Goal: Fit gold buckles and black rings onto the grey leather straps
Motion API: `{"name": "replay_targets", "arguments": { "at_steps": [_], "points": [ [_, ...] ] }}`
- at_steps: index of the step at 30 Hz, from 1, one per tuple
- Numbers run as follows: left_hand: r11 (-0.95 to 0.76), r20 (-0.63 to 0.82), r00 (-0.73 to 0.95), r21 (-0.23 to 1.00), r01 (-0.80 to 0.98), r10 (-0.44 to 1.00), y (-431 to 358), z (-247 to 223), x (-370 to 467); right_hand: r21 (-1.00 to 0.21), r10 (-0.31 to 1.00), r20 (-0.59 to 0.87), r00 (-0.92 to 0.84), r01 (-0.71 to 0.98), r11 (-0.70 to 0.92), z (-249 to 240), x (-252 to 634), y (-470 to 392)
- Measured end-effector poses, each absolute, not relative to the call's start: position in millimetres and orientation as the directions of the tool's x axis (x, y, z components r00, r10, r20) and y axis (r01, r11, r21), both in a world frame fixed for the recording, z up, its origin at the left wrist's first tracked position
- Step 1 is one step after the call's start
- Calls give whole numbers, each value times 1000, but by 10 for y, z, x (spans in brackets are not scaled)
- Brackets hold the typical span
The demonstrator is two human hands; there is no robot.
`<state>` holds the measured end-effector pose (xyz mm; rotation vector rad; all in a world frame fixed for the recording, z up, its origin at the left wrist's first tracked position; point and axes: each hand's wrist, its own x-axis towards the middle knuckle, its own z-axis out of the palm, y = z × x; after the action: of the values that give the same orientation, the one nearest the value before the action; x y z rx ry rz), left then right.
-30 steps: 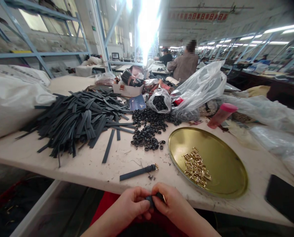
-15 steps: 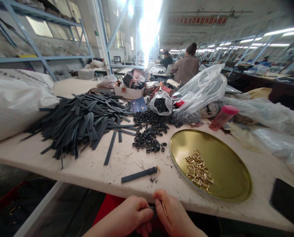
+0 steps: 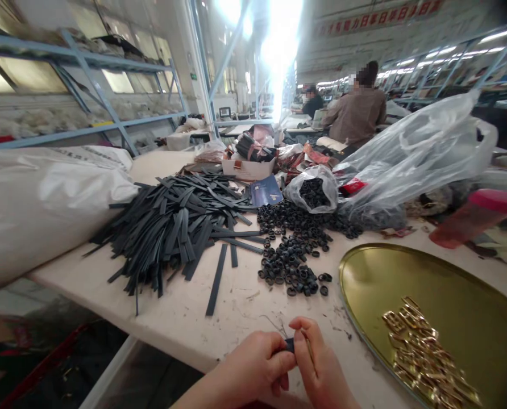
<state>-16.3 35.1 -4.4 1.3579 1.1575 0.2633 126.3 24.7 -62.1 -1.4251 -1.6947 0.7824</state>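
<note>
My left hand (image 3: 264,363) and my right hand (image 3: 317,360) are close together at the table's front edge. Between them shows a small piece of dark strap (image 3: 290,344), pinched by the fingers of both. Something thin and gold-coloured lies along my right hand's fingers; most of it is hidden. Beyond the hands are many small black loops (image 3: 291,264). A heap of dark strips (image 3: 177,221) spreads to the left, with one loose strip (image 3: 216,279) in front. Gold buckles (image 3: 424,346) lie in a round gold tray (image 3: 377,272) at the right.
A white sack (image 3: 53,199) stands at the left. At the back are a box (image 3: 248,168), a blue card (image 3: 266,191), a bag of loops (image 3: 315,190) and a large clear plastic bag (image 3: 419,147). A pink-lidded jar (image 3: 475,218) is right. People (image 3: 356,113) sit farther off.
The view has shifted left and closer. Both hands now appear over the table edge, still together. The finished strap with a buckle that lay in front is no longer seen on the table.
</note>
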Motion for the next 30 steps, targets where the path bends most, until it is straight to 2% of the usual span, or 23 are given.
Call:
{"name": "replay_targets", "arguments": {
  "at_steps": [2,4,5,7,9,11,14,17,19,21,23,25,27,28,30],
  "points": [
    [87,-413,441,801,592,797,485,-14,-237,-774,973,176,-153,589,232,-615,1294,372],
    [-59,-280,317,658,750,906,693,-15,-377,-664,951,174,-256,682,305,-611,1350,492],
    [-64,-197,208,560,826,958,819,-32,-476,-610,940,169,-298,717,337,-614,1378,539],
    [43,-117,12,454,890,993,1079,-94,-720,-548,927,153,-341,751,367,-631,1422,595],
    [158,-88,-134,389,907,987,1292,-173,-978,-549,928,154,-340,751,367,-652,1443,602],
    [230,-105,-205,355,906,973,1406,-234,-1180,-571,936,154,-316,745,345,-663,1446,585],
    [253,-115,-227,340,906,967,1352,-229,-1264,-625,952,158,-263,719,303,-653,1465,564],
    [188,-63,-177,370,910,982,1055,-133,-1065,-722,964,205,-166,640,264,-608,1543,547],
    [100,-55,-84,416,904,995,767,-68,-831,-808,969,231,-85,539,239,-553,1602,507],
    [14,-100,38,473,881,994,469,-27,-573,-885,975,215,-53,412,217,-480,1630,431],
    [-1,-136,86,528,850,987,218,-13,-340,-915,978,188,-87,346,207,-408,1620,337],
    [18,-179,135,663,748,975,48,-21,-161,-898,972,185,-144,377,227,-356,1604,268],
    [125,-310,257,826,549,915,-49,-37,-37,-819,961,183,-207,508,265,-331,1624,273],
    [222,-382,328,874,433,864,-77,-40,8,-763,958,177,-225,584,278,-327,1657,313],
    [431,-492,402,871,236,772,-115,-23,74,-631,961,163,-223,725,275,-326,1762,465]
  ]
}}
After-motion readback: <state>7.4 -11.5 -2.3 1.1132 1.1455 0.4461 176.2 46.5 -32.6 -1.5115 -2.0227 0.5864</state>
